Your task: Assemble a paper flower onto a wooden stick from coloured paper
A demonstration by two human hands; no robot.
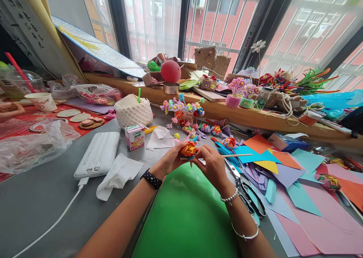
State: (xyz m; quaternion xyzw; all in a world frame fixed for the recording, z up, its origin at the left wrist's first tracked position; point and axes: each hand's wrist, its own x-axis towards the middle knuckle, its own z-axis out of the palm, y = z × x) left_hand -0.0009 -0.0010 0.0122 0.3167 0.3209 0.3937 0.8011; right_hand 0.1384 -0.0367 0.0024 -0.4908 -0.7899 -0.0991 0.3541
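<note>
In the head view, my left hand [172, 158] is closed around a folded orange paper flower [188, 149] with blue and pink paper tips. My right hand [212, 163] pinches at the flower's base, its fingertips close to the left ones. A thin wooden stick [238, 155] runs out to the right from behind the right hand. Whether those fingers grip the stick or the paper under the bloom is partly hidden. Below both hands lies a large glossy green rounded thing [187, 212]. Black-handled scissors [246, 193] rest beside my right forearm.
Coloured paper sheets [309, 220] cover the right side. A white power bank [98, 155] with a cable, crumpled tissue [119, 175], a small drink carton [135, 137] and a coconut [134, 111] stand left. Behind are a basket of small flowers [184, 116] and a cluttered sill. Another person's hand [11, 110] shows far left.
</note>
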